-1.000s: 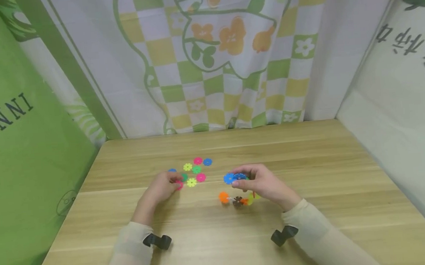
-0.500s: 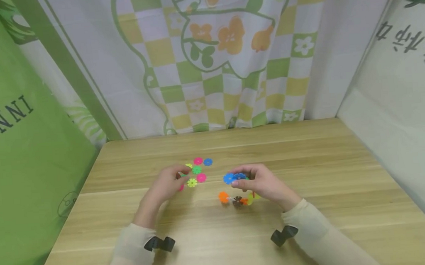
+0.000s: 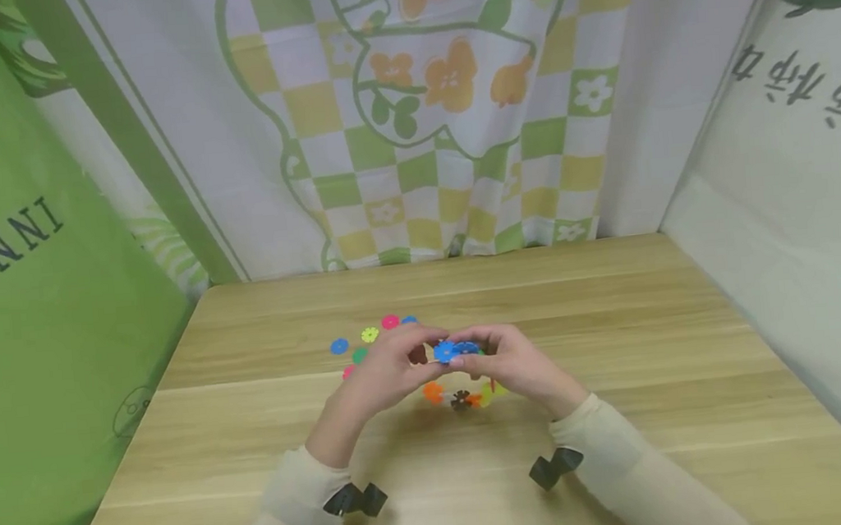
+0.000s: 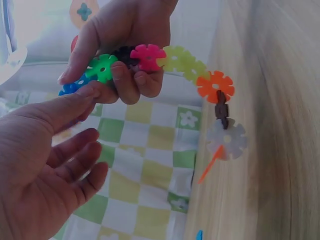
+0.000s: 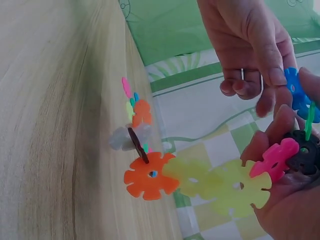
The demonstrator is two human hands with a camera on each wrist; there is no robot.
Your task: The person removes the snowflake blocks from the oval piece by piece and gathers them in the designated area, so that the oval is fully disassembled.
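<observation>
Gripping a chain of snowflake discs (image 4: 186, 64), right hand (image 3: 518, 366) curls its fingers round the upper end; the chain's lower end hangs to the table (image 3: 620, 346) below both hands. Left hand (image 3: 385, 372): thumb and forefinger touch the blue disc (image 3: 444, 351) at the chain's top, other fingers loosely spread. Loose discs (image 3: 358, 341) lie beyond the left hand.
</observation>
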